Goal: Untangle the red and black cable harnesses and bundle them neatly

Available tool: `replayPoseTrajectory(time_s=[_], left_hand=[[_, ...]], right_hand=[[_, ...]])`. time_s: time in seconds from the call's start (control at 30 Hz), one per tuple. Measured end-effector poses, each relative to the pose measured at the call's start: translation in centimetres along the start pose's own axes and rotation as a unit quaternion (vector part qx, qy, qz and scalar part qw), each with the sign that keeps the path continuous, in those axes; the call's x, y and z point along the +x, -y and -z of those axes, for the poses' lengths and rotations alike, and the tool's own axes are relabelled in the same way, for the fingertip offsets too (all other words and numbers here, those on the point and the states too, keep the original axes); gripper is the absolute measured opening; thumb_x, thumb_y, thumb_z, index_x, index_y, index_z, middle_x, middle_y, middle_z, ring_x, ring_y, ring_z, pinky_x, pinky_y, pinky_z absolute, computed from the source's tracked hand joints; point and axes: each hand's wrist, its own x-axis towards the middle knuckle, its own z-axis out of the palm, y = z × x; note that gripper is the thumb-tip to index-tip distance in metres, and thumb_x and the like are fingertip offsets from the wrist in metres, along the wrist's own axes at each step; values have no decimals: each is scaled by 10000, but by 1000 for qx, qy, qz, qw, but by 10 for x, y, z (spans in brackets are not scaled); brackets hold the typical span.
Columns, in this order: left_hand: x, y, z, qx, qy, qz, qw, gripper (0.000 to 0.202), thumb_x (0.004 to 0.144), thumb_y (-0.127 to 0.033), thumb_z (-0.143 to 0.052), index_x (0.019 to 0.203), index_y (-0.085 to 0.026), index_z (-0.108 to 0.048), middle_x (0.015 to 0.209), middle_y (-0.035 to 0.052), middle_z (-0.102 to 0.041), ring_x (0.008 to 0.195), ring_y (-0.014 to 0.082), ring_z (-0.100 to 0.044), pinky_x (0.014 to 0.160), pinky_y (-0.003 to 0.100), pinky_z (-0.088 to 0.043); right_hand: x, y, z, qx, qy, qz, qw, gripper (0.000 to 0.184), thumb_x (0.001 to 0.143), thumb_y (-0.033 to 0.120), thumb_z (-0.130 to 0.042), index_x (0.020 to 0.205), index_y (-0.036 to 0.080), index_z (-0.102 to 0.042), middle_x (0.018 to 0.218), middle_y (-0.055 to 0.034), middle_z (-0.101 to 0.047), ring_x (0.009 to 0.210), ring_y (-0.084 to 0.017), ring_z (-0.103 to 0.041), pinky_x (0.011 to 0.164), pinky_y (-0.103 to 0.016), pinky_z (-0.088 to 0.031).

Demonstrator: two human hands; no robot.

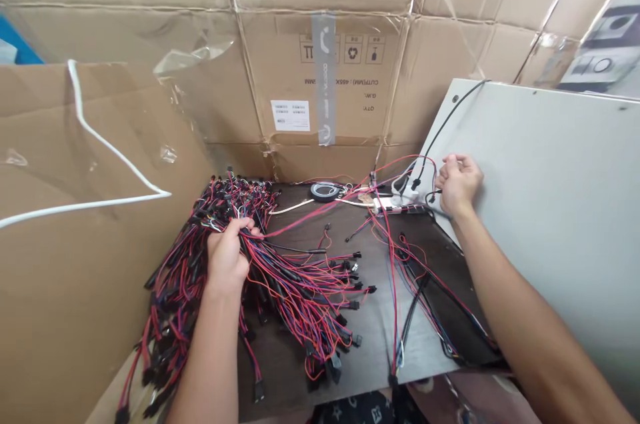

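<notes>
My left hand [227, 257] grips a thick bundle of red, black and blue wire harnesses [295, 284] in the middle of a dark wooden tabletop [420, 317]. Black plug ends fan out from the bundle toward the right. More harnesses lie heaped at the table's left side [175, 284]. My right hand [460, 184] rests against a pale grey panel [530, 157], its fingers curled on a thin black wire [433, 196]. Another black cable [445, 124] runs up the panel beside it.
A roll of black tape [325, 191] and a white-and-black strip [400, 209] sit at the table's back, among loose wires. Flattened cardboard sheets [90, 144] rise on the left, and a large cardboard carton [320, 77] stands behind.
</notes>
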Motion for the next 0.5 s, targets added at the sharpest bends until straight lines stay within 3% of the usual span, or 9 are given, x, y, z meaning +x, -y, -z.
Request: replayPoseTrajectory(time_s=[0.1,0.2,0.27,0.37,0.4,0.5], left_hand=[[2,1,2,-11,0,0,1000,199,504,-78,-671,495,-140,-482,468,-20,-515,409,83,-465,385,196,-429],[1,1,1,-22,7,3,1000,192,508,-83,-670,499,-138,-486,474,-20,-513,416,77,-455,378,185,-411],[1,1,0,-26,8,3,1000,192,496,-86,-672,493,-135,-487,478,-21,-514,418,73,-447,377,186,-406],[-1,3,-3,-30,-3,-5,1000,193,472,-90,-673,477,-135,-486,469,-29,-504,413,71,-433,376,194,-401],[-2,3,-5,-33,-5,-6,999,195,466,-92,-674,474,-136,-484,466,-32,-500,413,70,-430,375,195,-397],[-4,4,-7,-39,-5,-6,999,200,460,-100,-681,475,-136,-485,477,-33,-503,413,68,-428,372,195,-387]], right_hand=[[14,0,1,-81,1,22,996,232,758,415,-581,739,203,-486,482,91,-346,376,-68,-271,357,-184,-197],[13,-2,2,-225,81,85,967,213,837,392,-486,765,193,-513,519,53,-419,432,-96,-355,415,-208,-274],[4,-4,3,-351,225,143,897,222,884,324,-401,792,180,-543,597,6,-519,526,-119,-460,502,-221,-351],[-18,-7,2,-458,466,175,736,215,853,235,-438,730,167,-600,674,-41,-617,625,-147,-553,597,-244,-400],[-27,-8,1,-467,518,173,696,184,813,209,-492,678,166,-609,659,-43,-626,619,-153,-562,600,-249,-402],[-51,-6,-9,-485,597,170,616,150,696,128,-600,550,164,-603,636,-47,-641,620,-171,-588,631,-268,-429]])
